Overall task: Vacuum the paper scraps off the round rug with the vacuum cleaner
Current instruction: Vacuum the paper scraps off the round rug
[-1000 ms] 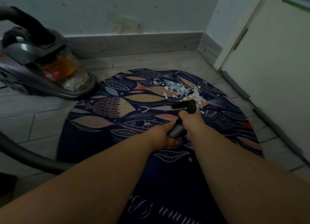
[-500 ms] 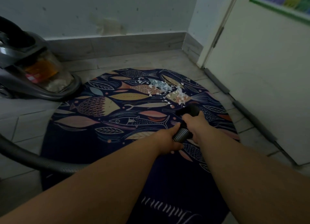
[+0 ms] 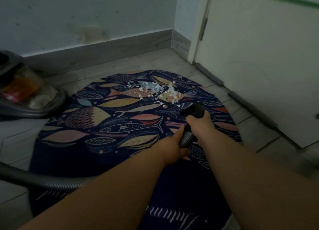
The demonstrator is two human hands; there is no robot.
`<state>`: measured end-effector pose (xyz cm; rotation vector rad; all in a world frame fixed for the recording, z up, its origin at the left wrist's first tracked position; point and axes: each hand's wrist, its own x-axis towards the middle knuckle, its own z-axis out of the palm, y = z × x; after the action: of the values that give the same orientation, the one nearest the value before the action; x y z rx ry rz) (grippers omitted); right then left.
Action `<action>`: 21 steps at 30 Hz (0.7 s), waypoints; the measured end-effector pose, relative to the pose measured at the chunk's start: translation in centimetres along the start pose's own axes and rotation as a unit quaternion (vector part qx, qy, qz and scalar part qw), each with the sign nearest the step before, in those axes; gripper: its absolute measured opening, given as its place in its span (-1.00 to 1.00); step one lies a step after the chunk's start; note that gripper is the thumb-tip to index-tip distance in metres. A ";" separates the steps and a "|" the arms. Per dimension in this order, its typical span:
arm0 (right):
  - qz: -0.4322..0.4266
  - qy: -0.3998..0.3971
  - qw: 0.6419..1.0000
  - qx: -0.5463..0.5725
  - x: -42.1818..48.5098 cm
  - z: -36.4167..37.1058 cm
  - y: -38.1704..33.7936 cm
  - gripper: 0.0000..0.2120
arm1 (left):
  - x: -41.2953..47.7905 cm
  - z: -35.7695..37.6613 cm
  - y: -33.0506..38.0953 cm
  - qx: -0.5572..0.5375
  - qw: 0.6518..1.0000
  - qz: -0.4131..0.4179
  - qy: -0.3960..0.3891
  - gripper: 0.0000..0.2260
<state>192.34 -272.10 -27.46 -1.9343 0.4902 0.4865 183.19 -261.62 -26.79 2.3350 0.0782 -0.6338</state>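
A dark round rug point(image 3: 72, 150) patterned with fish and leaves lies on the tiled floor. White paper scraps point(image 3: 158, 91) are scattered over its far part. Both hands hold the vacuum hose. My right hand point(image 3: 201, 124) grips the black nozzle end point(image 3: 193, 110), whose mouth points left at the scraps, a short way in front of them. My left hand point(image 3: 172, 147) holds the ribbed grey hose point(image 3: 186, 138) just behind. The hose point(image 3: 43, 179) then runs off to the left under my forearm.
The grey canister vacuum point(image 3: 29, 98) with a clear dust bin sits at the left, touching the rug's edge. A white door point(image 3: 259, 57) with a grey draught strip point(image 3: 245, 102) stands close on the right. A wall with a skirting board runs along the back.
The view has swung right and the nozzle has pulled back toward me and to the right, away from the scraps. Both hands keep their grip on the hose.
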 end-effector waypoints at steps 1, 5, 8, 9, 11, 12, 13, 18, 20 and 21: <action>0.004 0.002 1.000 0.008 0.2 -0.6 0.0 -0.25 | 0.3 0.0 0.5 0.009 1.000 0.003 -0.007 -0.24; 0.015 0.002 0.999 0.031 0.9 -1.9 0.1 -0.23 | 1.1 -0.1 1.9 0.033 0.999 0.010 -0.027 -0.24; 0.015 -0.005 0.999 0.035 1.4 -2.1 0.0 -0.23 | 1.4 0.0 2.3 0.032 0.999 0.008 -0.025 -0.24; 0.015 -0.009 0.999 0.039 1.5 -2.1 0.0 -0.21 | 1.5 0.0 2.2 0.032 0.999 0.002 -0.026 -0.23; 0.014 -0.018 0.999 0.042 1.7 -2.0 -0.2 -0.17 | 1.6 -0.2 2.1 0.028 0.999 -0.006 -0.030 -0.23; 0.012 -0.023 0.999 0.043 1.8 -2.0 -0.2 -0.16 | 1.8 -0.3 2.0 0.025 0.999 -0.006 -0.032 -0.23; 0.010 -0.028 0.998 0.046 1.9 -2.0 -0.2 -0.16 | 1.9 -0.5 2.1 0.024 0.999 -0.007 -0.032 -0.23; -0.003 -0.039 0.998 0.057 2.4 -2.2 -0.3 -0.17 | 2.7 -0.4 2.0 0.026 0.999 -0.014 -0.030 -0.21; -0.008 -0.047 0.997 0.063 2.6 -2.5 -0.3 -0.19 | 2.8 -0.4 2.0 0.029 0.999 -0.015 -0.033 -0.21; -0.012 -0.050 0.997 0.063 2.7 -2.6 -0.2 -0.19 | 2.8 -0.3 2.1 0.029 0.999 -0.015 -0.031 -0.21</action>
<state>195.02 -274.71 -27.74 -1.7842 0.4226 0.5221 186.26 -263.31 -26.58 2.3712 0.0682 -0.7307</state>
